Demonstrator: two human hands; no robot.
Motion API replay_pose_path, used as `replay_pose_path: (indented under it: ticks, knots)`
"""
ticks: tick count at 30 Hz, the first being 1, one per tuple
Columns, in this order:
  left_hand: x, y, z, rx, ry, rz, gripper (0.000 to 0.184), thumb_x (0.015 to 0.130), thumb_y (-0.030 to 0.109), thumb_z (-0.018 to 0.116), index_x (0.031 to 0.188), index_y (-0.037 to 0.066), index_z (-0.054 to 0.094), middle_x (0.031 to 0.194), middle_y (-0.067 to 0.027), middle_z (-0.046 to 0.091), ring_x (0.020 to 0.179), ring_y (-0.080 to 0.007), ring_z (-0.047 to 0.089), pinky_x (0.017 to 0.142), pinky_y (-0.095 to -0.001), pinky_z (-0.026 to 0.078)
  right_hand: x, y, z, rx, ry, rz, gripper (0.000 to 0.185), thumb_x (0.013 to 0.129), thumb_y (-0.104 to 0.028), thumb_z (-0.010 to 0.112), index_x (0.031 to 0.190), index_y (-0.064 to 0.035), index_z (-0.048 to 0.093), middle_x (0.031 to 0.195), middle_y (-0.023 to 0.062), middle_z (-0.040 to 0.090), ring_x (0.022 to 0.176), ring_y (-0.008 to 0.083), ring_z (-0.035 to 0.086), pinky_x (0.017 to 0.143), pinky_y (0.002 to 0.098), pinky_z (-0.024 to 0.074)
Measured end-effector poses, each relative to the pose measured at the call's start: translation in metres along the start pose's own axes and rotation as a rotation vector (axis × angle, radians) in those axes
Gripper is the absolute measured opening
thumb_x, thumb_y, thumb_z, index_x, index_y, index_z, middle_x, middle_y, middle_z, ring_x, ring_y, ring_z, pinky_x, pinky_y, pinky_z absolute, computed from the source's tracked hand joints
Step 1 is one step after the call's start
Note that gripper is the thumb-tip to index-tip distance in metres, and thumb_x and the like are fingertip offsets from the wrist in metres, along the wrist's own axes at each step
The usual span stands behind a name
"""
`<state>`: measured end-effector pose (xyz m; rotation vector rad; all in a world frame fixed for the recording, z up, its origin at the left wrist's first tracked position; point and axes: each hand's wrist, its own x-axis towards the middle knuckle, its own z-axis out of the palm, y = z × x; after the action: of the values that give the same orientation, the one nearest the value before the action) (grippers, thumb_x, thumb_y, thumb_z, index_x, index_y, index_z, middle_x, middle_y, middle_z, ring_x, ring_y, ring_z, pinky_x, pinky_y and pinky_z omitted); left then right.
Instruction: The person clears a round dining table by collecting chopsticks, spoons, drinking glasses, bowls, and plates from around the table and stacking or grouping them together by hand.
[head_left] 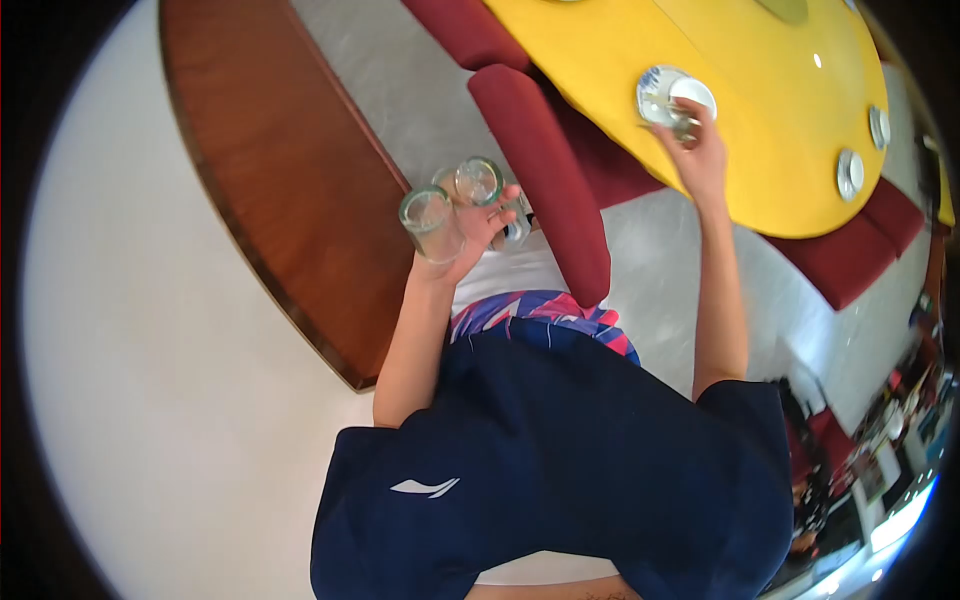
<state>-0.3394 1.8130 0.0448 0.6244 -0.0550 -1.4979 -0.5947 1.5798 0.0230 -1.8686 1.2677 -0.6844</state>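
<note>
My left hand (468, 245) is closed around several clear glasses (432, 222), held over the floor beside a red chair back. Another glass (479, 181) in that hand shows its round thick base. Over the yellow table (780, 130), my right hand (698, 150) has its fingers closed on a small clear glass (684, 127), partly hidden by the fingers. Just beyond that hand, a white plate with blue pattern (655, 82) and a white bowl (692, 92) lie near the table's edge.
A red chair (545, 170) stands between my arms, against the yellow table. More dishes (850, 174) lie along the table's far right edge, with red seats (840, 245) below. On the left is a brown wooden surface (275, 170). Cluttered objects fill the lower right.
</note>
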Motion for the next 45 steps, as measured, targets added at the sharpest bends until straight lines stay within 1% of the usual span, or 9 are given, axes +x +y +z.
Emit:
replay_pose_path:
  ticks: [3, 5, 9, 24, 29, 30, 37, 43, 45]
  knots:
    - [0.035, -0.004, 0.010, 0.081, 0.012, -0.128, 0.066, 0.081, 0.057, 0.067, 0.125, 0.010, 0.055, 0.123, -0.0101, 0.059, 0.122, -0.0312, 0.051, 0.093, -0.0433, 0.048, -0.024, -0.073, -0.005, 0.204, -0.346, 0.131, 0.041, 0.079, -0.013, 0.077, 0.115, -0.0056, 0.060, 0.103, 0.0034, 0.064, 0.078, 0.0100, 0.059, 0.065, 0.0229, 0.0469]
    - [0.060, -0.004, 0.009, 0.071, -0.035, -0.185, 0.065, 0.082, 0.056, 0.067, 0.126, 0.010, 0.055, 0.125, -0.0105, 0.059, 0.124, -0.0316, 0.050, 0.096, -0.0447, 0.047, -0.022, -0.086, 0.007, 0.268, -0.331, -0.095, 0.040, 0.079, -0.011, 0.076, 0.116, -0.0066, 0.061, 0.104, 0.0021, 0.062, 0.082, 0.0089, 0.057, 0.064, 0.0210, 0.0441]
    - [0.079, 0.021, 0.015, 0.106, -0.076, -0.255, 0.065, 0.083, 0.056, 0.066, 0.128, 0.011, 0.054, 0.127, -0.0097, 0.058, 0.124, -0.0318, 0.050, 0.097, -0.0456, 0.047, -0.006, -0.117, 0.024, 0.272, -0.311, -0.075, 0.040, 0.077, -0.014, 0.075, 0.115, -0.0090, 0.062, 0.104, 0.0054, 0.064, 0.090, 0.0189, 0.061, 0.071, 0.0293, 0.0490]
    - [0.127, 0.249, -0.040, 0.080, -0.140, -0.187, 0.069, 0.087, 0.061, 0.058, 0.129, 0.007, 0.051, 0.126, -0.0125, 0.056, 0.121, -0.0333, 0.053, 0.080, -0.0450, 0.059, 0.143, -0.283, 0.160, 0.150, -0.561, -0.263, 0.040, 0.077, -0.017, 0.075, 0.114, -0.0084, 0.062, 0.104, 0.0069, 0.059, 0.094, 0.0228, 0.059, 0.077, 0.0315, 0.0483]
    - [0.147, 0.303, -0.038, 0.059, -0.190, -0.165, 0.057, 0.085, 0.049, 0.068, 0.121, 0.006, 0.056, 0.125, -0.0176, 0.055, 0.119, -0.0352, 0.056, 0.076, -0.0414, 0.063, 0.174, -0.317, 0.180, 0.131, -0.518, -0.354, 0.039, 0.077, -0.018, 0.074, 0.114, -0.0094, 0.061, 0.105, 0.0083, 0.057, 0.095, 0.0267, 0.060, 0.081, 0.0351, 0.0501]
    - [0.154, 0.314, -0.033, 0.063, -0.177, -0.175, 0.047, 0.085, 0.046, 0.069, 0.109, 0.006, 0.060, 0.126, -0.0179, 0.054, 0.118, -0.0370, 0.056, 0.075, -0.0438, 0.063, 0.181, -0.320, 0.183, 0.128, -0.514, -0.369, 0.039, 0.078, -0.019, 0.074, 0.113, -0.0097, 0.061, 0.105, 0.0092, 0.057, 0.094, 0.0285, 0.061, 0.081, 0.0366, 0.0510]
    - [0.230, 0.384, -0.043, 0.146, -0.248, -0.217, 0.039, 0.083, 0.054, 0.068, 0.089, 0.016, 0.059, 0.126, -0.0103, 0.057, 0.116, -0.0377, 0.055, 0.072, -0.0416, 0.060, 0.250, -0.335, 0.235, 0.019, -0.496, -0.404, 0.041, 0.077, -0.016, 0.074, 0.115, -0.0096, 0.059, 0.108, 0.0090, 0.056, 0.099, 0.0289, 0.060, 0.082, 0.0383, 0.0522]
    - [0.283, 0.469, -0.058, 0.334, -0.097, -0.254, 0.074, 0.075, 0.064, 0.071, 0.127, 0.013, 0.054, 0.122, -0.0049, 0.059, 0.106, -0.0176, 0.059, 0.057, -0.0252, 0.050, 0.315, -0.357, 0.282, 0.142, -0.376, -0.433, 0.055, 0.080, -0.019, 0.073, 0.129, -0.0111, 0.050, 0.109, 0.0099, 0.055, 0.101, 0.0305, 0.059, 0.083, 0.0406, 0.0515]
    - [0.298, 0.488, -0.057, 0.247, -0.142, -0.350, 0.040, 0.088, 0.045, 0.065, 0.110, 0.012, 0.059, 0.117, -0.0117, 0.064, 0.102, -0.0272, 0.064, 0.053, -0.0354, 0.056, 0.328, -0.365, 0.297, 0.145, -0.375, -0.392, 0.059, 0.080, -0.022, 0.073, 0.133, -0.0113, 0.048, 0.111, 0.0099, 0.055, 0.103, 0.0300, 0.059, 0.083, 0.0401, 0.0512]
